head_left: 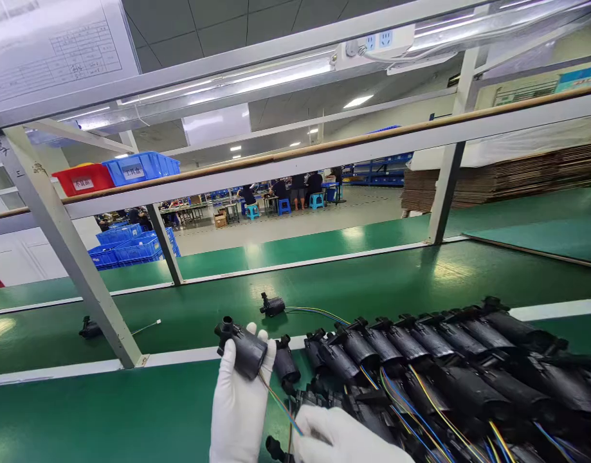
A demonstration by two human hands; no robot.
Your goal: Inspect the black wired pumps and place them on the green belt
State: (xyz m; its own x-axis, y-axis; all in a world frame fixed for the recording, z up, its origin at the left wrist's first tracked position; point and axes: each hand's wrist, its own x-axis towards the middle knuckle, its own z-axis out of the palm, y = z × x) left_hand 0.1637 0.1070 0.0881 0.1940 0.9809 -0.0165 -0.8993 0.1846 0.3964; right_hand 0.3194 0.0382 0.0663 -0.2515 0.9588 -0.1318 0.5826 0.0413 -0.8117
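My left hand (pixel 240 408), in a white glove, is closed round a black cylindrical pump (pixel 249 352), its spout end pointing up and to the left. Thin coloured wires (pixel 278 400) run from the pump's lower end down to my right hand (pixel 341 437). That hand, also white-gloved, pinches the wires between thumb and fingers; their far ends are hidden. Right beside my left hand stands another black pump (pixel 285 361). Many similar pumps (pixel 435 341) with coloured wires lie in packed rows to the right.
Green conveyor belt (pixel 218 308) runs beyond a white rail, carrying one pump (pixel 273 305) in the middle and another (pixel 89 328) at left behind a metal post (pixel 83 257). Overhead, a shelf holds a red bin (pixel 80 179) and a blue bin (pixel 141 168). People sit in the far background.
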